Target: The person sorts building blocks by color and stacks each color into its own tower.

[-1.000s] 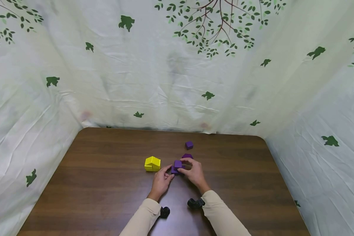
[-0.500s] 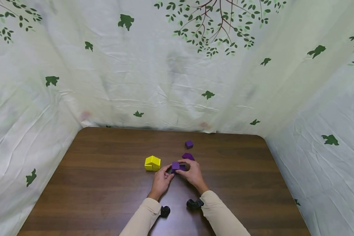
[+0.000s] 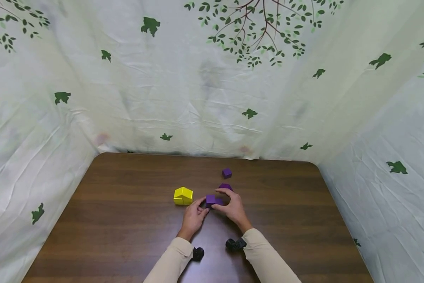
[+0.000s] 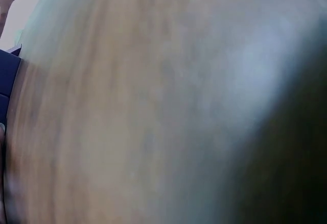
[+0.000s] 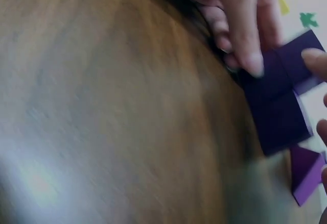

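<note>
Near the middle of the table, two purple blocks lie side by side, the right one next to the left one. A purple cube sits on top of the left block. My left hand pinches the lower left block, thumb on its near face and fingers behind. My right hand is at the stack's right side, thumb and forefinger spread apart. In the right wrist view its thumb overlaps the upper cube; whether it touches is unclear. The left wrist view catches only the edge of the blocks.
A yellow house-shaped group of blocks stands to the left. Behind my right hand lies a purple triangular block, and farther back a loose purple cube. A white leaf-patterned curtain borders the brown table.
The purple cube has come down and left onto the left block. My right hand has then loosened and drawn slightly right. My left hand has stayed put.
</note>
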Demonstrator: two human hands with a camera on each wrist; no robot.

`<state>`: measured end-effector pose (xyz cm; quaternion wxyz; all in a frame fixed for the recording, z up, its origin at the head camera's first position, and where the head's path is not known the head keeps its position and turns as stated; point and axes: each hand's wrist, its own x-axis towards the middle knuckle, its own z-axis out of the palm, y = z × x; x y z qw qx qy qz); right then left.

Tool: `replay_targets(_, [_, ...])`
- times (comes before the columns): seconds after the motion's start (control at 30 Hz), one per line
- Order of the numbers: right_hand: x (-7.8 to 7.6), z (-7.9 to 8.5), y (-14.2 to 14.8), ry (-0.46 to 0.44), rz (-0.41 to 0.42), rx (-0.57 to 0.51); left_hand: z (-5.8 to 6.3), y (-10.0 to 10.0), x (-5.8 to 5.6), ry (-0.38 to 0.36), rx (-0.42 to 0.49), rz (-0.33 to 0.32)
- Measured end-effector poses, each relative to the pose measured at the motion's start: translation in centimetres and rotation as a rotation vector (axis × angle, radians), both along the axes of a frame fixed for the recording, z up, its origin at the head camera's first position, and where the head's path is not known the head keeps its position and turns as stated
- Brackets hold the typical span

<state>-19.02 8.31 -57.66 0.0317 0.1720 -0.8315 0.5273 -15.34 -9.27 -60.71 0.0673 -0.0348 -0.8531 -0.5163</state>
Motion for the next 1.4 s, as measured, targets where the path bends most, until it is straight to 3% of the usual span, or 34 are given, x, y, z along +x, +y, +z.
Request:
replay_targets(0.2, [-1.5,0.4,3.0,-0.046,-0.017,-0.064,0.0,0.2,0.0,-0.006,0.021,-0.002])
replay_targets(0.4, [-4.3,1.0,5.5,-0.083,-0.085,0.008,0.2,0.2,0.0,-0.022,0.014,0.006])
replay_targets(0.63, [-8.1,1.6,5.1,-0.136,-0.087,0.112,0.3,-0.1,0.0,-0.043,0.003,0.009])
replay_targets(0.9, [-10.7,1.5,3.9,-0.209,-0.089,0.205,0.3,-0.1,0.0,-0.052,0.019,-0.004])
replay_targets(1.17, [-11.5,1.4,3.0,-0.23,-0.085,0.286,0.1,-0.1,0.1,-0.036,-0.005,-0.004])
replay_targets(1.4, [-11.3,0.9,2.9,-0.24,-0.123,0.244,-0.1,-0.2,0.0,-0.027,0.006,-0.001])
